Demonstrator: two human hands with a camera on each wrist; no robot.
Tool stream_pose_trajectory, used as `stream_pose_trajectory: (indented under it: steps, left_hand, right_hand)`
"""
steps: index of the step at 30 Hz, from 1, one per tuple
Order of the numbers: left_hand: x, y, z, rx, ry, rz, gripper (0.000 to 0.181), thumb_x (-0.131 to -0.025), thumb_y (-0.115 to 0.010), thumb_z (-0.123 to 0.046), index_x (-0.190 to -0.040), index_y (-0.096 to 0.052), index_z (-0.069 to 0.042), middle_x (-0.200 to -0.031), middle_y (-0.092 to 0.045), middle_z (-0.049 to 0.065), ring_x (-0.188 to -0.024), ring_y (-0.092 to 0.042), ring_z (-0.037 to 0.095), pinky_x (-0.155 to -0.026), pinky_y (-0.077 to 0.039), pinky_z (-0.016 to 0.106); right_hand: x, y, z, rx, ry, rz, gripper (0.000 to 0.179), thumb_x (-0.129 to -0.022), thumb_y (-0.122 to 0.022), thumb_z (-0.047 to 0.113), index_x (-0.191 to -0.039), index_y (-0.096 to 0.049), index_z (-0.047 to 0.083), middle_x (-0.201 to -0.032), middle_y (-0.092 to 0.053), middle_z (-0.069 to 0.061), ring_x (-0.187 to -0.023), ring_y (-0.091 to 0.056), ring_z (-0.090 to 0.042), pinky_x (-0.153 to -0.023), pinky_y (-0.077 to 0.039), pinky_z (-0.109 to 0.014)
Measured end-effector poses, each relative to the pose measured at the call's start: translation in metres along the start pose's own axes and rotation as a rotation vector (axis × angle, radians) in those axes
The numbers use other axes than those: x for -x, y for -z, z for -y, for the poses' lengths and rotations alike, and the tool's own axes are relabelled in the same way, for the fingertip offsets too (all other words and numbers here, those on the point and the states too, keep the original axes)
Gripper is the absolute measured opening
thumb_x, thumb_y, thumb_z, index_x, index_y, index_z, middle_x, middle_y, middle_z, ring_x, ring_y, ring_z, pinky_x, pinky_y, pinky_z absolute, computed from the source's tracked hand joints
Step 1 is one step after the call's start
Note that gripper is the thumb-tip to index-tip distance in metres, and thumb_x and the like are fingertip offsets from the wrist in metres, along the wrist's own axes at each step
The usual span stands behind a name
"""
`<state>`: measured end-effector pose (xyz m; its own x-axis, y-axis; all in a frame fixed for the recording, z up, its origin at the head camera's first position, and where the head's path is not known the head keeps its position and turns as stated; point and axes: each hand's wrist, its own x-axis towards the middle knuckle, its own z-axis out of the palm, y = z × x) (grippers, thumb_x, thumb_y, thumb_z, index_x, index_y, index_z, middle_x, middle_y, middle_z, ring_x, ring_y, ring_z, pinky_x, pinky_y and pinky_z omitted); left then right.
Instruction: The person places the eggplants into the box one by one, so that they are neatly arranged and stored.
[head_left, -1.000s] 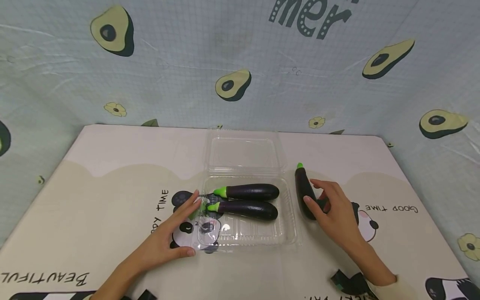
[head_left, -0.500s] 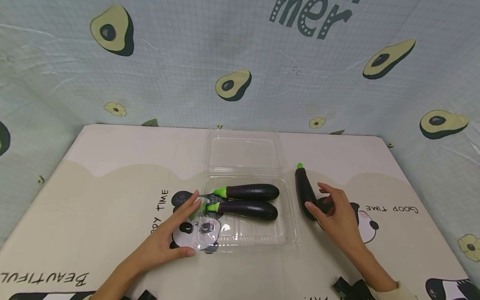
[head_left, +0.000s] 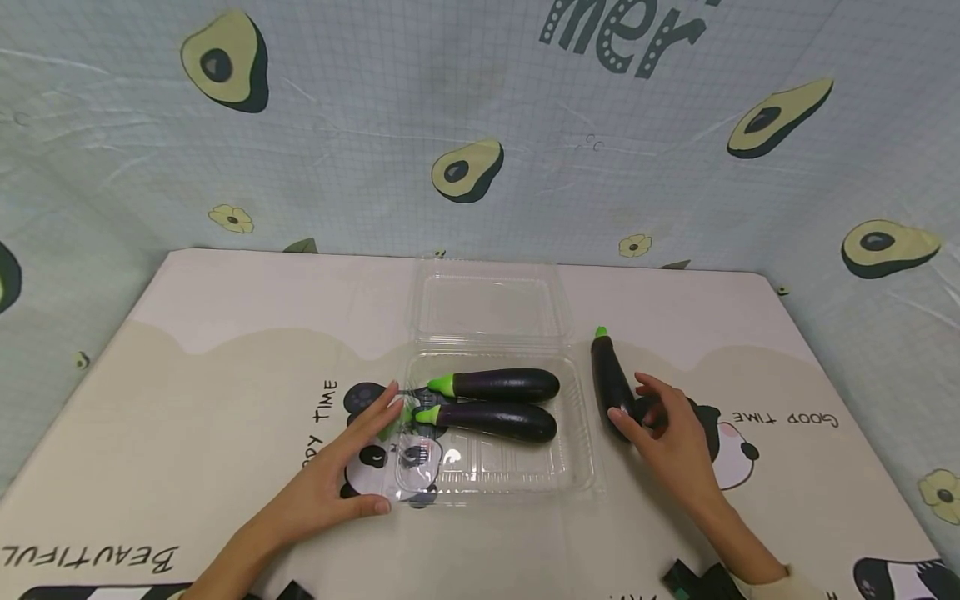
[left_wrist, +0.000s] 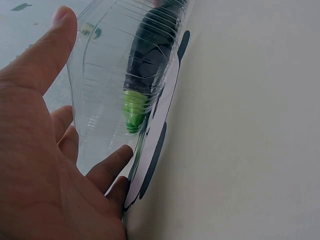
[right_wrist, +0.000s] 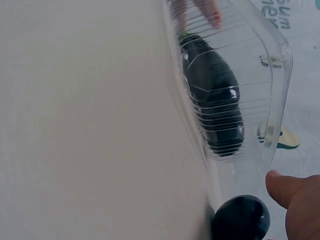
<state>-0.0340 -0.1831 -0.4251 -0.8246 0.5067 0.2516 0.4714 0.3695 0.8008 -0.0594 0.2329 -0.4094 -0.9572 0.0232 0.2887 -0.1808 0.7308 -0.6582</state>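
Note:
A clear plastic clamshell container (head_left: 517,475) stands with its lid (head_left: 491,308) folded back. Inside lie two eggplants, the far eggplant (head_left: 510,385) and the near eggplant (head_left: 498,421), green stems to the left. My left hand (head_left: 337,475) is at the container's left side, fingers spread along its wall; in the left wrist view the thumb is extended too. A third eggplant (head_left: 610,371) lies on the table right of the container, stem pointing away. Over its near end is my right hand (head_left: 675,442), thumb overlapping it in the head view and fingers to its right, loosely bent.
A light table cover (head_left: 225,400) with printed pandas and lettering lies under everything. Behind it hangs a pale cloth (head_left: 360,100) with avocado prints. Dark wrist straps (head_left: 701,579) show at the near edge.
My right hand's fingers have drawn back to the right and slightly nearer, away from the third eggplant's far side. The left hand, container and eggplants stay put.

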Motion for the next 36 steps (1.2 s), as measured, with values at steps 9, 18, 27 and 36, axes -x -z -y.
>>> stream_pose_trajectory:
  steps: [9, 18, 27, 36]
  left_hand:
    - [-0.0003, 0.0004, 0.0004, -0.001, -0.001, 0.001, 0.096, -0.072, -0.081, -0.021, -0.151, -0.027, -0.01, -0.16, -0.011, 0.004, -0.145, -0.012, 0.027, -0.109, -0.012, 0.02]
    - [-0.0003, 0.0003, 0.0005, 0.008, -0.01, 0.002, 0.097, -0.072, -0.082, -0.021, -0.152, -0.027, -0.012, -0.16, -0.01, 0.004, -0.144, -0.013, 0.034, -0.11, -0.011, 0.019]
    - [0.0003, -0.0001, 0.0016, 0.017, -0.013, 0.0, 0.096, -0.073, -0.081, -0.021, -0.151, -0.027, -0.01, -0.16, -0.011, 0.005, -0.145, -0.012, 0.029, -0.11, -0.011, 0.019]
    - [0.0005, -0.0002, 0.0017, 0.01, -0.022, -0.006, 0.097, -0.072, -0.082, -0.021, -0.151, -0.027, -0.012, -0.16, -0.011, 0.005, -0.144, -0.013, 0.031, -0.11, -0.012, 0.019]
  right_hand:
    - [0.0001, -0.0008, 0.0005, 0.005, -0.06, 0.029, 0.063, -0.08, -0.078, 0.028, -0.134, -0.051, 0.009, -0.106, -0.054, -0.005, -0.069, -0.046, -0.011, -0.058, -0.035, -0.018]
    - [-0.0008, -0.0034, -0.0023, 0.029, -0.064, 0.052, 0.067, -0.08, -0.079, 0.029, -0.135, -0.049, 0.007, -0.109, -0.053, -0.006, -0.068, -0.046, -0.01, -0.057, -0.036, -0.02]
    - [-0.0014, -0.0028, -0.0019, 0.037, -0.076, 0.064, 0.064, -0.08, -0.078, 0.031, -0.133, -0.052, 0.007, -0.107, -0.055, -0.007, -0.067, -0.046, -0.01, -0.056, -0.036, -0.022]
    - [-0.0015, -0.0017, -0.0003, 0.028, -0.098, 0.08, 0.056, -0.084, -0.074, 0.033, -0.131, -0.055, 0.009, -0.103, -0.057, -0.008, -0.065, -0.044, -0.011, -0.054, -0.035, -0.024]
